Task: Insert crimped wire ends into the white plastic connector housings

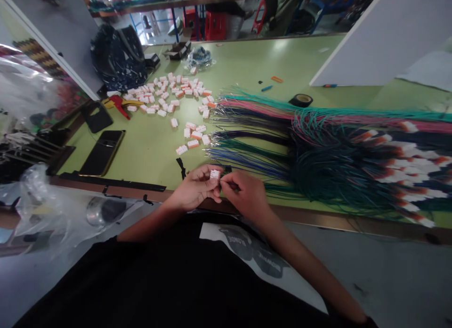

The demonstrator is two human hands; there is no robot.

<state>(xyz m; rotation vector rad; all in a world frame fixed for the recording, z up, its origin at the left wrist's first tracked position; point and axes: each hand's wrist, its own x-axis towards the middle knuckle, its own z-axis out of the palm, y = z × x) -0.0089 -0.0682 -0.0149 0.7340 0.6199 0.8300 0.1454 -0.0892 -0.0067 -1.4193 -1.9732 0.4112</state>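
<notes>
My left hand [197, 189], near the front edge of the green table, pinches a small white connector [214, 174] between thumb and fingers. Right beside it, my right hand [243, 191] has its fingers pinched together close to the connector; what they hold is too small to make out. Behind and left of my hands lie many loose white and orange connectors [193, 143]. To the right, long bundles of green, pink, black and blue wires [254, 163] stretch across the table, their bare ends pointing left. White and orange connectors [406, 168] sit among the wires at the far right.
A phone [102, 152] and a red and yellow tool [120, 104] lie on the left of the green table [141, 153]. Black tape [301, 100] rests behind the wires. A dark patterned bag [118, 57] stands at the back left. White panels [374, 36] rise on both sides.
</notes>
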